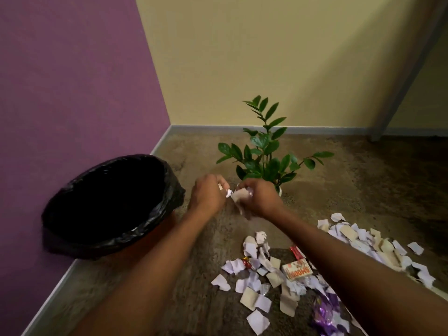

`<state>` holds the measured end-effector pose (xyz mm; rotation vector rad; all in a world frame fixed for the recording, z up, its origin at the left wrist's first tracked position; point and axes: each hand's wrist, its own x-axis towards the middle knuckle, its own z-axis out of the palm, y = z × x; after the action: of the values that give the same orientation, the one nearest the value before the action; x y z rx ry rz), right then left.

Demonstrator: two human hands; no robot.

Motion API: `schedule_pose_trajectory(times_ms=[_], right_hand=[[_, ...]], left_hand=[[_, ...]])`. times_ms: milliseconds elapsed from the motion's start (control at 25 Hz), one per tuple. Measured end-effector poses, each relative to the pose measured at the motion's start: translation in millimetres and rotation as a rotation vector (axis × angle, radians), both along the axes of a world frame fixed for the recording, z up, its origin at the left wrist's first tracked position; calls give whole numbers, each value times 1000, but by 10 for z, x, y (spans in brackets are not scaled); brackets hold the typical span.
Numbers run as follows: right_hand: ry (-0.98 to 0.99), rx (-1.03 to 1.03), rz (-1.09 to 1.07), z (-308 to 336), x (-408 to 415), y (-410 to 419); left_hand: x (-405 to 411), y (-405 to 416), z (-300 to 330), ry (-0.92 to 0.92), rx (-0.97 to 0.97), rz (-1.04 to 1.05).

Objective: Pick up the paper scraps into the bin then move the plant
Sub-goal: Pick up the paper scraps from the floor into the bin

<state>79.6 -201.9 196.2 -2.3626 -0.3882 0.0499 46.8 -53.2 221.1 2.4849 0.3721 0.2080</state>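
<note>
**Both hands clutching paper scraps beside the bin**

Raised above the floor [213,241], close together, between bin and plant. Left hand [208,194] curled, pinching a small white scrap [228,192] at the fingertips. Right hand [260,198] clenched around a crumpled wad of paper [242,198], beige and white, hanging down a little below the fist. Wad and small scrap nearly touching; hard to tell whether joined.

To the left, against the purple wall [72,81]: bin [155,229], lined with a black bag, mouth tilted toward the camera, inside dark, contents not visible.

Just behind the hands: plant [264,151], upright, long axis vertical, tallest stem pointing up against the yellow wall [266,57], side stems spreading left and right. Pot mostly hidden by the right hand; only a pale sliver of rim visible.

Lower right, spread across the floor: paper scraps [257,289], white and beige, in a loose band running from near centre toward the right edge, partly crossed by the right forearm. Mixed in: a small printed carton [297,271], lying flat, long axis slanting up to the right; a purple foil wrapper [324,311]; a red-and-gold wrapper [247,261].
</note>
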Motion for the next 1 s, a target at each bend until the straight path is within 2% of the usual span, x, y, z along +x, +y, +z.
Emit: schedule_pose_trajectory(times_ms=[160,280,560,760,1000], right_hand=[[-61,128,49,663,-20,581],[-65,203,102,963,-51,1145],[2,266,303,958,-125,2213],[36,261,360,716,-170,2350],[159,444,316,712,-183,1895]], left_hand=[[-86,589,688,-26,81,33],[-228,1070,1032,51,145,50],[-462,1880,1078,171,222,241],[-522,2094,1064,224,148,335],[-426,1822,1016,132,111,197]])
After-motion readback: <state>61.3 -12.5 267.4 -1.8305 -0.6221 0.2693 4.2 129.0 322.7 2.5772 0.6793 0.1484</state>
